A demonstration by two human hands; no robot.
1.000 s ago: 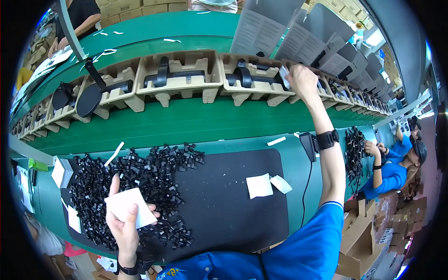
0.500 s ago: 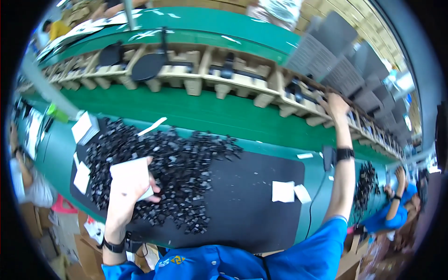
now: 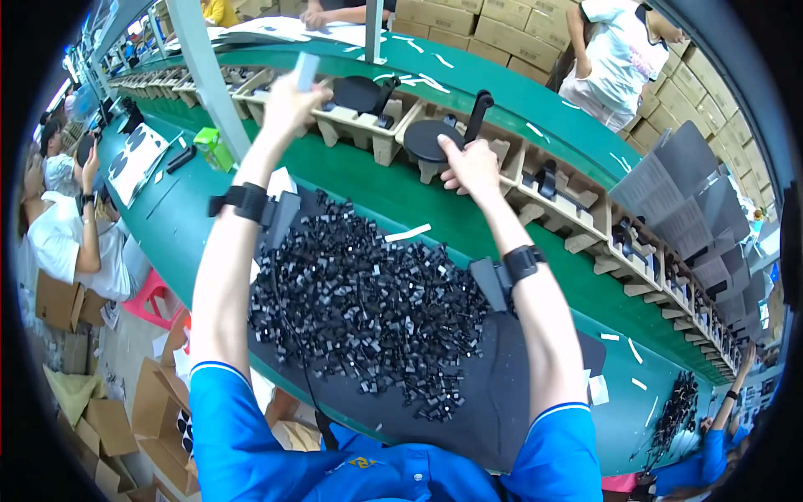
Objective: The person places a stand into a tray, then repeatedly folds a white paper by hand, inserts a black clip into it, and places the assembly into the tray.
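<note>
brown cartons [image 3: 502,29] behind belt, green box [image 3: 214,149] — left

Small glossy black plastic parts [image 3: 368,309] lie heaped on a matt black mat [image 3: 510,402] over the smooth green surface [image 3: 192,226]. Beyond the heap, rough beige moulded-pulp trays [image 3: 544,197] carry a matt black plastic round-based stand [image 3: 435,138]; brown cardboard boxes [image 3: 493,29] rise behind.

Left arm: extended forward and upward, elbow nearly straight, blue short sleeve at the shoulder.
Left hand [image 3: 288,102]: raised, fingers closed in a pinch.
Right arm: extended forward, forearm angled inward.
Right hand [image 3: 470,164]: palm down, fingers curled.
Wrists: black strap with a dark module on each.
</note>
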